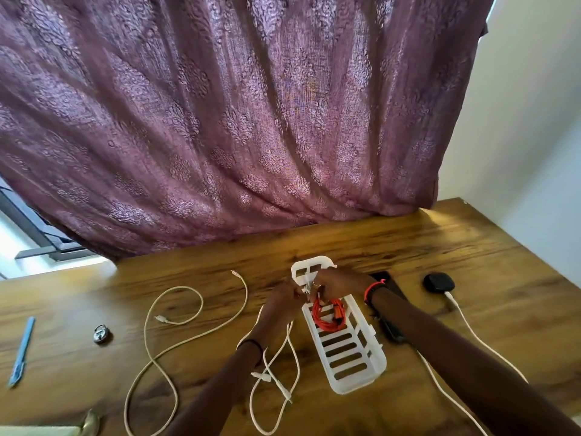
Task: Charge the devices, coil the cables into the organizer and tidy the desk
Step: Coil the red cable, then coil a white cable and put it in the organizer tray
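Organizer: white slotted plastic basket [358, 372], lying lengthwise on the wooden desk [408, 247], just right of centre.
Orange cable: orange cable [328, 319], wound in a coil, sitting inside the far half of the organizer with its top edge raised toward the fingers.
Right hand: right hand [339, 283] over the far end of the organizer, fingers curled at the top of the orange coil and apparently gripping it; a red band [372, 287] circles the wrist.
Left hand: left hand [283, 305] just left of the organizer, fingertips meeting those of the right hand and pinching a small whitish piece (too small to tell what it is); it holds the white cable [290, 344], whose loops and both plug ends hang down toward the near edge.
Beige cable: beige braided cable [176, 344], uncoiled, sprawled in loose curves across the left of the desk.
Phone: dark phone [391, 328], flat, beside the organizer's right wall and partly under the right forearm.
Black device: black rounded device [438, 282] to the right, with a white cord [471, 328] plugged in and trailing toward the near edge.
Left edge: blue pen [22, 350] and a small round metal object [101, 334], apart from each other.
Behind: purple patterned curtain [251, 121] hanging to the desk's far edge.
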